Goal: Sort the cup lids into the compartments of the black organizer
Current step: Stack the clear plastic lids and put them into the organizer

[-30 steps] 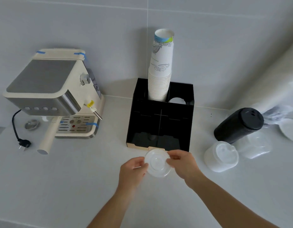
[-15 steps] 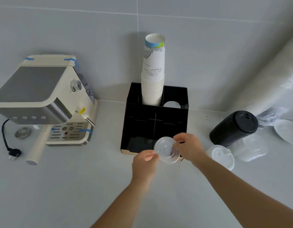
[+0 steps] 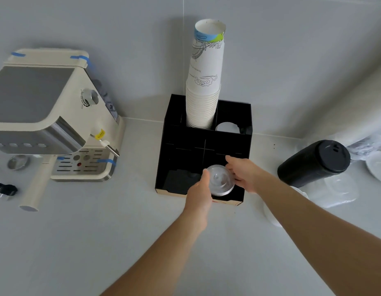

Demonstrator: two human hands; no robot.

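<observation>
Clear lid [image 3: 220, 182] has gone from above the worktop [image 3: 99, 242] to the mouth of the organizer [image 3: 206, 144], front right compartment; left hand [image 3: 199, 194] and right hand [image 3: 244, 174] both grip its rim; release likely next.

Grey counter [image 3: 78, 242]: espresso mach. [image 3: 52, 116] L, black organizer [image 3: 181, 159] ctr, black lid stack [image 3: 311, 163] + clear lids [image 3: 337, 191] R.

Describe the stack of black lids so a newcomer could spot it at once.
Start at the black organizer against the wall, under the tall paper cup stack. Look right along the counter to the stack of black lids, lying on its side like a dark cylinder. It is the only black stack there; the lids beside it are clear or white.
</observation>
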